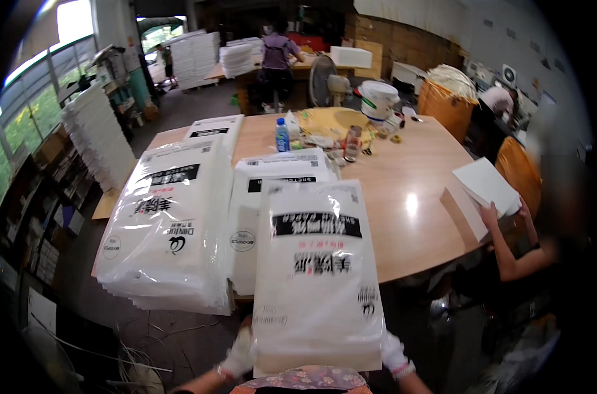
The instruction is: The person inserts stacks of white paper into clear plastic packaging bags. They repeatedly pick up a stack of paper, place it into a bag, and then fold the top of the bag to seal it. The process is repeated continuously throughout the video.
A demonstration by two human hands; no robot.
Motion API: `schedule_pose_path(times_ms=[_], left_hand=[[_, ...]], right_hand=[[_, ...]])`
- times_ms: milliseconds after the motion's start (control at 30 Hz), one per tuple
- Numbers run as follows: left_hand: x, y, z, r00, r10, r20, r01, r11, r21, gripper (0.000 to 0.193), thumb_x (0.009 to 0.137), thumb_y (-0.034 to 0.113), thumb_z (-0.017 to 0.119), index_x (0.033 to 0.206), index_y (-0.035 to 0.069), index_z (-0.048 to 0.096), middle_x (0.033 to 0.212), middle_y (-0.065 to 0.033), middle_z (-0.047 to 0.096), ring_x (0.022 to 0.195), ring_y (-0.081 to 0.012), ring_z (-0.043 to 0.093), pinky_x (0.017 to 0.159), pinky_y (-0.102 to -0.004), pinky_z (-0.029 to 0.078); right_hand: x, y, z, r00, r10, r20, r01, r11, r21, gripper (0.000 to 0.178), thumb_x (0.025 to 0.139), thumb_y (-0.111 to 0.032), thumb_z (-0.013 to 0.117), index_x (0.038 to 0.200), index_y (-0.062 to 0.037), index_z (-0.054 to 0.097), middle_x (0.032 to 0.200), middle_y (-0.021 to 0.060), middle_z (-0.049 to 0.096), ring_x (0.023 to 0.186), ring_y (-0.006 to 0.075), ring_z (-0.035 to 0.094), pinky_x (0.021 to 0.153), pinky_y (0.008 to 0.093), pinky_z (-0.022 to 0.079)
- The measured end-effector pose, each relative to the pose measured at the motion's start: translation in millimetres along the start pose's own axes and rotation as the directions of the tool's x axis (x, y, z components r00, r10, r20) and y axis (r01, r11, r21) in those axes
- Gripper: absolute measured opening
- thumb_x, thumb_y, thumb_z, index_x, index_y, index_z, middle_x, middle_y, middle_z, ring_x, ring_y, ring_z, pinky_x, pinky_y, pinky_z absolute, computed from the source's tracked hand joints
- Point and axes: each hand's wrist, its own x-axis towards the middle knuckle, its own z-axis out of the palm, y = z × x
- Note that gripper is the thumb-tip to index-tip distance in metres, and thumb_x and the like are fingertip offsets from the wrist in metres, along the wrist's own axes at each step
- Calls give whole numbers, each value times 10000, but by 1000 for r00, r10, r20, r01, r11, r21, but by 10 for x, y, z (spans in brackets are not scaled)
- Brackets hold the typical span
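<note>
A plastic-wrapped pack of paper [318,282] with black printing is held before my body, its far end over a second wrapped pack [246,243] on the table. My left hand [241,354], in a white glove, grips the held pack at its near left edge. On the opposite edge my right hand [393,353], also gloved, closes round its side. The fingers of both hands are partly hidden by the pack. Left of it, a tall pile of wrapped paper packs [160,223] overhangs the table's near edge.
The wooden table [410,190] carries a blue-labelled bottle [282,135], a glass jar [352,144], tape rolls and a white bucket [378,100]. At the right a seated person's hands [492,213] hold white sheets. White stacks [98,134] rise at the left; a fan [322,80] stands behind.
</note>
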Motion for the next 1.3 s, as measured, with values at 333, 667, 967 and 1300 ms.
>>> schedule_pose_path(times_ms=[333,667,967,1300], left_hand=[[-791,-296,192,951,107,-290,-22,960,281,184,762,-29,425,916,25,511,831,-123,566,772,-247,547,733,-356,451],[243,1090,177,688,696,-206,-711,703,3,137,662,-97,463,724,25,457,741,-78,484,611,-198,450,542,-267,358],[86,1487,-1768,46,901,-432,-82,434,897,245,924,214,463,877,-27,452,817,-96,487,744,-232,510,647,-319,433],[305,-822,-3955,253,38,-967,-318,947,-46,358,935,184,447,1208,-45,476,1218,-181,521,1006,-307,547,886,-423,470]], right_hand=[[-521,-3,248,970,238,-41,-173,804,569,250,861,-268,536,941,-64,658,933,154,654,882,274,634,761,359,495],[159,132,546,869,282,407,-440,63,896,288,896,-136,511,1165,-44,547,1093,85,601,947,188,592,757,331,505],[1782,-1779,1253,650,-746,-147,760,641,106,450,806,-55,629,1227,10,483,1084,155,599,994,304,595,915,354,467],[1809,-3304,2047,740,-239,628,-54,910,411,312,922,-277,561,1103,-24,572,851,57,593,675,143,590,692,293,522]])
